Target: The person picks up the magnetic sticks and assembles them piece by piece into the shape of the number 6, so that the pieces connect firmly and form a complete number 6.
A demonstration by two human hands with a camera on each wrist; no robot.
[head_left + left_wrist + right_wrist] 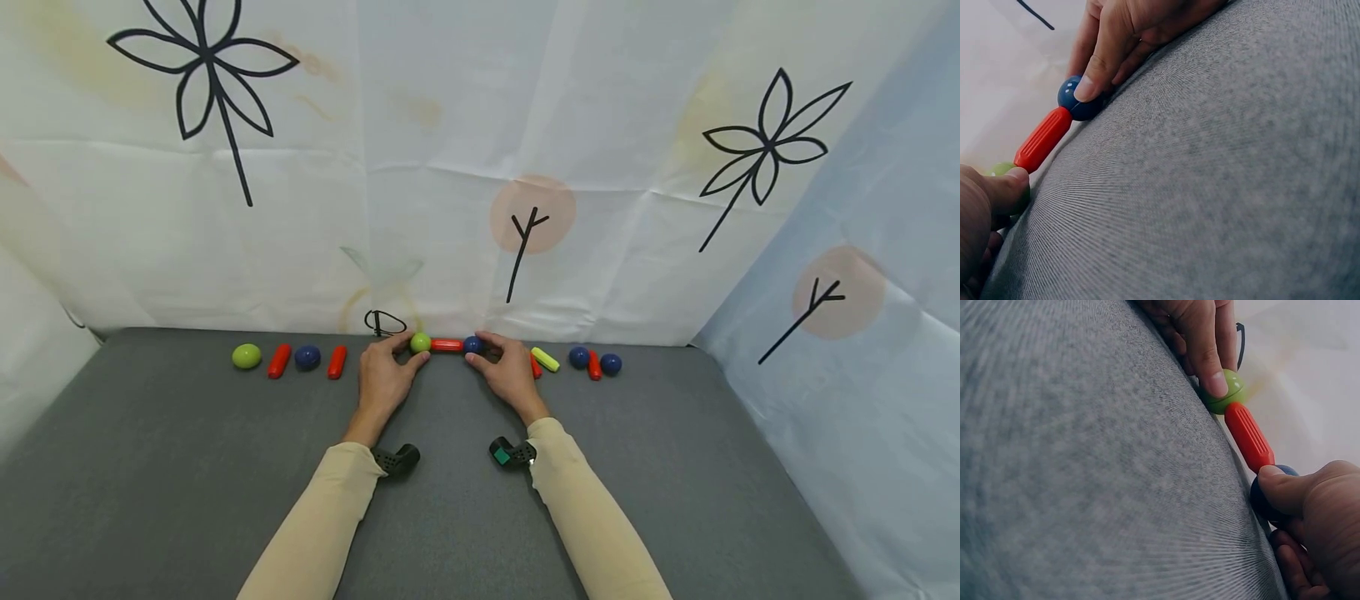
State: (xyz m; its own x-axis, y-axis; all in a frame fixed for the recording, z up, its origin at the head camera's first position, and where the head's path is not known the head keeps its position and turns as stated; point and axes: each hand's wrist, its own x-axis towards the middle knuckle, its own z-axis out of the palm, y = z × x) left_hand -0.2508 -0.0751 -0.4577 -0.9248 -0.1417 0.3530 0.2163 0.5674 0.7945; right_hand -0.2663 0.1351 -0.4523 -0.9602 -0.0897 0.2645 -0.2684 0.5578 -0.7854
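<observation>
Near the table's back edge, a red ribbed rod (447,345) lies between a green ball (421,342) and a blue ball (473,345), its ends meeting both. My left hand (383,379) pinches the green ball between thumb and fingers. The blue ball is pinched by my right hand (511,375). In the left wrist view the right thumb presses on the blue ball (1079,100), and the red rod (1043,139) slants down to the green ball, mostly hidden behind the left thumb. From the right wrist, the green ball (1227,392) shows a seam line.
Left of my hands lie another green ball (246,356), two red rods (279,361) and a blue ball (307,358). To the right are a yellow-green rod (545,359), a partly hidden red rod (536,367), two blue balls (579,357) and a red rod (595,365). A white cloth wall (450,208) rises behind the grey table (450,517).
</observation>
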